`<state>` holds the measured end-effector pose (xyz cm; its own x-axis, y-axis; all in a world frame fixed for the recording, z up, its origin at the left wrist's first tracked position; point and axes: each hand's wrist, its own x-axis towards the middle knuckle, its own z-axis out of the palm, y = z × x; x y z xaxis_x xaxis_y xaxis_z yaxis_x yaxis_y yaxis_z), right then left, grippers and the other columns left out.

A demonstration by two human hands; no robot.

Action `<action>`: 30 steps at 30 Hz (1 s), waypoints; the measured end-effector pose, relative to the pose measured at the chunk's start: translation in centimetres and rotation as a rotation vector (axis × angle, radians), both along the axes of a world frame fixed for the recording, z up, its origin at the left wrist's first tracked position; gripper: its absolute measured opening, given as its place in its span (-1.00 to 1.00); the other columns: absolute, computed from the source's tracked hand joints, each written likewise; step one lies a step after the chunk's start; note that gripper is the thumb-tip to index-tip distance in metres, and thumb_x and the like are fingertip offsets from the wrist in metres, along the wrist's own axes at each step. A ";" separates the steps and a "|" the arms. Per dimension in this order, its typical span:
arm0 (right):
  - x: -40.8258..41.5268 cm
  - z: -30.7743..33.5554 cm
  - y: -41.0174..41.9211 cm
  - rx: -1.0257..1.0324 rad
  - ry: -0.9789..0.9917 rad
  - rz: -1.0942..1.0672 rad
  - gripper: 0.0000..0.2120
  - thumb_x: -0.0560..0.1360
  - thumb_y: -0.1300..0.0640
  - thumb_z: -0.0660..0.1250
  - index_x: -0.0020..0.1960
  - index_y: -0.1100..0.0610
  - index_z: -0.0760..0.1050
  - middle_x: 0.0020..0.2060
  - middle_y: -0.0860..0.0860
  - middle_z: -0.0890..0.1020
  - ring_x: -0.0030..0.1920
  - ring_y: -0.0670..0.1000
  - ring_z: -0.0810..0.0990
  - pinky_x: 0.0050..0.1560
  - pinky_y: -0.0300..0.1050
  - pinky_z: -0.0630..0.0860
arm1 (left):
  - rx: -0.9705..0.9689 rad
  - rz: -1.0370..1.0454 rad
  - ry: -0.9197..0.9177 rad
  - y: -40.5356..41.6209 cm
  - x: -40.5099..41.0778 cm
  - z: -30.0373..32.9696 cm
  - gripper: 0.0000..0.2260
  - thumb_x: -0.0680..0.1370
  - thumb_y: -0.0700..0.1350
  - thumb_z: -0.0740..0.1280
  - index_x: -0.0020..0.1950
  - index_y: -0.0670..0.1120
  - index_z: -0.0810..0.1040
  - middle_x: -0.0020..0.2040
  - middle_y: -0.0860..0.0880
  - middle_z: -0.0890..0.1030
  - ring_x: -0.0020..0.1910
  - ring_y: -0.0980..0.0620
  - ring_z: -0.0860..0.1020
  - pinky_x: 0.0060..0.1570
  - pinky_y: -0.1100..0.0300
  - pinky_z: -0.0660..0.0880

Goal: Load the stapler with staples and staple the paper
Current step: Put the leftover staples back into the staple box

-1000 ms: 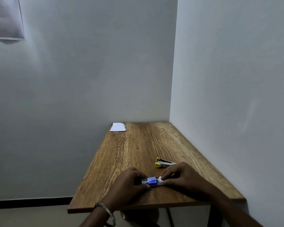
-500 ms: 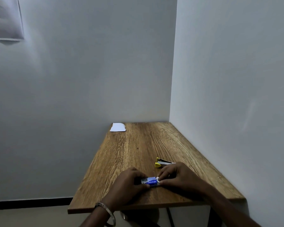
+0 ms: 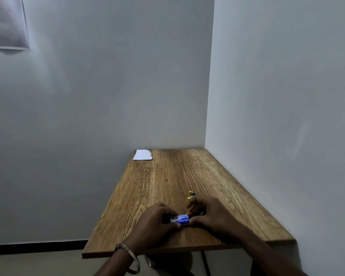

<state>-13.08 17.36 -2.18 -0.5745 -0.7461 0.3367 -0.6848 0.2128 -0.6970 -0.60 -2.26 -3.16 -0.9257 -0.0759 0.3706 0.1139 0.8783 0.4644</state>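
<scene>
**Both hands on the staple box at the near edge of the counter**

I have the staple box (image 3: 181, 219) between my hands, low on the wooden counter (image 3: 167, 182) close to its near edge. It is a small oblong carton, blue with a white end panel and light lettering too small to read; its long axis runs left to right across my view, lying flat or nearly so. My left hand (image 3: 157, 222) curls round its left end — a pinching grip, thumb under, fingers over. My right hand (image 3: 209, 215) holds the right end, fingers curled and bunched at the box's edge; exactly what the fingertips are doing there is hidden.

Just behind my right hand the yellow stapler (image 3: 191, 196) lies on the counter, mostly covered by my knuckles, so only a yellow tip with a dark part shows and I cannot tell which way it points.

The white paper (image 3: 142, 154) lies flat at the far left corner, well apart from the rest
</scene>
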 end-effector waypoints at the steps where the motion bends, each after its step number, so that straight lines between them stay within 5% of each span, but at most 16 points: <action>1: 0.0 -0.1 0.1 0.011 0.002 0.005 -0.66 0.30 0.01 0.58 0.04 -0.12 0.59 -0.06 -0.18 0.72 -0.03 -0.20 0.69 -0.05 -0.28 0.58 | -0.001 -0.001 -0.001 0.0 0.0 0.0 -0.69 0.50 0.10 0.41 0.23 0.12 0.59 0.09 0.17 0.54 0.00 0.25 0.50 0.01 0.32 0.50; 14: -0.2 0.2 2.0 0.052 0.046 0.007 -0.68 0.38 -0.02 0.54 0.12 -0.08 0.66 0.01 -0.19 0.69 0.07 -0.22 0.64 0.10 -0.29 0.58 | 0.085 -0.037 -0.001 -0.3 0.0 -0.2 -0.48 0.37 0.26 0.46 0.28 0.10 0.56 0.10 0.20 0.55 0.02 0.30 0.53 0.04 0.38 0.51; 20: -4.1 0.5 1.4 0.045 0.244 -0.337 -0.65 0.46 0.02 0.49 0.24 -0.02 0.61 0.12 -0.17 0.61 0.15 -0.17 0.55 0.12 -0.30 0.43 | 0.078 -0.027 -0.017 -0.2 0.0 -0.2 -0.54 0.36 0.28 0.44 0.19 0.15 0.60 0.08 0.20 0.55 0.01 0.27 0.53 0.05 0.25 0.54; 30: -6.4 -0.2 -2.4 0.175 0.198 -0.198 -0.71 0.54 0.08 0.41 0.26 0.04 0.60 0.13 -0.07 0.64 0.09 -0.16 0.57 0.03 -0.38 0.44 | 0.053 -0.015 -0.010 0.2 0.3 0.1 -0.60 0.43 0.22 0.43 0.22 0.13 0.60 0.10 0.20 0.55 0.02 0.25 0.53 0.07 0.21 0.54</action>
